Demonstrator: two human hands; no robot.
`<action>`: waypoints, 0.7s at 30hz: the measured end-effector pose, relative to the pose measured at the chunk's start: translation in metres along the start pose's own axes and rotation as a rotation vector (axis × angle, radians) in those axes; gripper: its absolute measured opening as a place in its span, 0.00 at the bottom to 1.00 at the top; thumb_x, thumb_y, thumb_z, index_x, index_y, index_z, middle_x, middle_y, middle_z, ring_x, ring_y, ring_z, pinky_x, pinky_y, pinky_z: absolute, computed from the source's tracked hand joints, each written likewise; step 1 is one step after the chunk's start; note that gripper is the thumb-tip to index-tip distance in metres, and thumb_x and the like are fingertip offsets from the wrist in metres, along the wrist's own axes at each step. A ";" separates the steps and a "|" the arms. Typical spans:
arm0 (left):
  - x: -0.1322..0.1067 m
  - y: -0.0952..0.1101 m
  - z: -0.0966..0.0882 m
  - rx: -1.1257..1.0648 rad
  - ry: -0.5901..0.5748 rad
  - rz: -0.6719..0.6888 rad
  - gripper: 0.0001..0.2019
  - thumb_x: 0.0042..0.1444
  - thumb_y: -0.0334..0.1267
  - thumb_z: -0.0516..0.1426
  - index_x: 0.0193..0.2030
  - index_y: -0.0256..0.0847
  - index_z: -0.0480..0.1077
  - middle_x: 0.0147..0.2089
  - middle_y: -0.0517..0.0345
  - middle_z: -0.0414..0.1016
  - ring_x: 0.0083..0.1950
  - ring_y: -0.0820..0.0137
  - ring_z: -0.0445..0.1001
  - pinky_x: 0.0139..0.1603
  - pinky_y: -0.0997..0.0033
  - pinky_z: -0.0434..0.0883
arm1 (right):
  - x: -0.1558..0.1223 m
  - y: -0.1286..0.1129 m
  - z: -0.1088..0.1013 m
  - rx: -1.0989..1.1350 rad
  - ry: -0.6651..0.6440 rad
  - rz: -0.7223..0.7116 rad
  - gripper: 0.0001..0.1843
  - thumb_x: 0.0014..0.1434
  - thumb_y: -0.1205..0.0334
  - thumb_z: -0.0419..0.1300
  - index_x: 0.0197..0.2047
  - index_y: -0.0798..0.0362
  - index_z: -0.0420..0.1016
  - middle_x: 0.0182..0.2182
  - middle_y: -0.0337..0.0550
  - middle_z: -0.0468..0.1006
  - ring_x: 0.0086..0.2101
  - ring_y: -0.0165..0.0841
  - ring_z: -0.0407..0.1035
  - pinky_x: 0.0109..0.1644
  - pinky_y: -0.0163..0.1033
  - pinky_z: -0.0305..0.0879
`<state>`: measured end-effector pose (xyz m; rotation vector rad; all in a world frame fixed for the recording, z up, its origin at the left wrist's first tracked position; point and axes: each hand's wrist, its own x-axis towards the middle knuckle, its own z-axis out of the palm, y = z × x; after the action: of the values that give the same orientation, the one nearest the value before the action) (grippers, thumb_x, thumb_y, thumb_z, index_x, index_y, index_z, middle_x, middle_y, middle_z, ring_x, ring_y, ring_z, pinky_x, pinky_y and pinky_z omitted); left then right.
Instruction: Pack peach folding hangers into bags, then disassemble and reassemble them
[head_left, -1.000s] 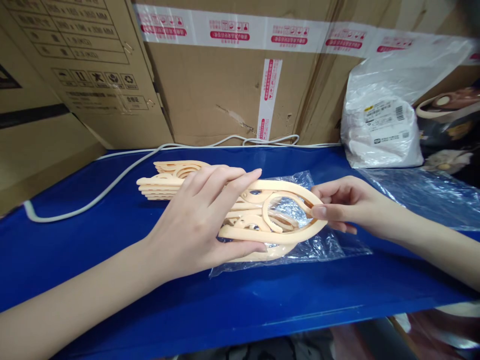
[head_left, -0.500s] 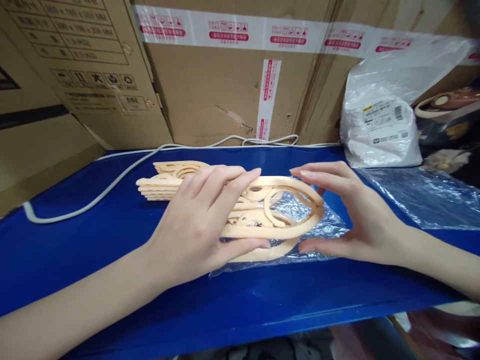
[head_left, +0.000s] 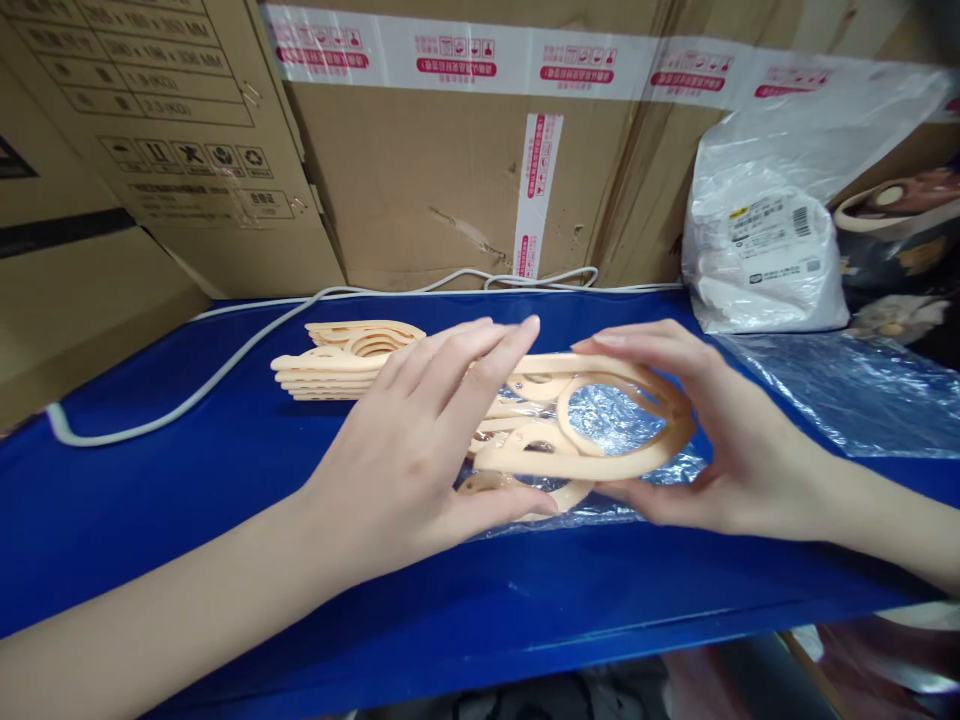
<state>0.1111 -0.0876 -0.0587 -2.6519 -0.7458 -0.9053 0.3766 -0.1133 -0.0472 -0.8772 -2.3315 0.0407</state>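
Note:
My right hand (head_left: 720,430) holds the rounded end of a cream plastic folding hanger (head_left: 585,467), fingers over its far side and thumb along the near side. Over the hanger's left part lies my left hand (head_left: 420,430), fingers stretched out and thumb apart; whether it touches the hanger I cannot tell. Beneath, another cream hanger part (head_left: 566,500) rests on crinkled clear plastic film (head_left: 611,415). Left of my left hand is a stack of similar cream hangers (head_left: 326,375), partly hidden behind the fingers.
Cardboard boxes (head_left: 450,180) wall off the back of the blue tabletop (head_left: 225,540). A white cable (head_left: 247,370) runs along the back and left. At the right stands a white plastic bag (head_left: 765,260) with a label, near a flat clear bag (head_left: 855,390).
My right hand has closed on the hanger's rounded end. The hanger has shifted right, baring its left end beside my left hand. My left hand has moved slightly right.

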 end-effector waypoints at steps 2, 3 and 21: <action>-0.002 -0.005 0.000 -0.043 -0.051 -0.024 0.46 0.60 0.61 0.58 0.76 0.39 0.44 0.72 0.39 0.58 0.72 0.49 0.58 0.70 0.46 0.61 | 0.000 0.011 -0.011 0.010 0.006 0.041 0.44 0.55 0.60 0.68 0.70 0.38 0.53 0.63 0.49 0.65 0.60 0.49 0.64 0.64 0.54 0.67; -0.003 -0.008 0.000 -0.073 -0.084 -0.041 0.47 0.61 0.62 0.57 0.76 0.40 0.42 0.74 0.40 0.55 0.74 0.50 0.56 0.71 0.46 0.60 | 0.000 0.018 -0.018 0.008 0.015 0.053 0.44 0.55 0.60 0.69 0.70 0.39 0.54 0.63 0.49 0.64 0.61 0.48 0.64 0.65 0.51 0.66; -0.013 -0.025 0.010 -0.322 -0.410 -0.156 0.42 0.64 0.63 0.52 0.76 0.43 0.45 0.77 0.44 0.50 0.75 0.51 0.54 0.72 0.46 0.59 | -0.019 0.083 -0.092 0.197 -0.492 0.664 0.43 0.52 0.45 0.70 0.69 0.36 0.62 0.69 0.46 0.61 0.50 0.46 0.77 0.42 0.37 0.80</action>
<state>0.0939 -0.0680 -0.0738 -3.1544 -0.9807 -0.5535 0.4885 -0.0775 -0.0044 -1.6357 -2.2840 0.8290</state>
